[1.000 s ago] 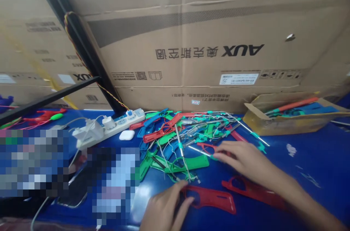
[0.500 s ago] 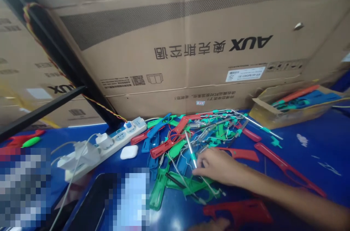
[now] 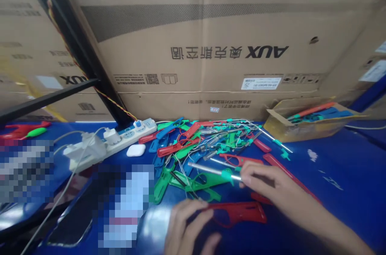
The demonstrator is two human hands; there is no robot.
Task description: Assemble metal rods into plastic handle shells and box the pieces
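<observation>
My right hand (image 3: 262, 178) pinches the end of a silver metal rod (image 3: 205, 169) with a teal clip on it. The rod points left, above green plastic shells. Near the bottom centre, my left hand (image 3: 191, 225) has its fingers spread and curved, beside a red plastic shell (image 3: 238, 212). Whether its fingertips touch that shell is unclear. A green shell (image 3: 164, 182) lies left of the rod. Behind it is a heap of red, blue and green shells, with a red one (image 3: 177, 147) on top, among thin rods and white wires.
A white power strip (image 3: 120, 142) with plugs and cables runs along the left, near a white case (image 3: 136, 150). An open cardboard box (image 3: 301, 130) holding parts stands at the back right. Large cartons (image 3: 187, 17) and a black post (image 3: 75, 38) rise behind.
My right hand has lifted the rod from the heap and turned it from steep to nearly level. My left hand has come further into view. The camera view has shifted.
</observation>
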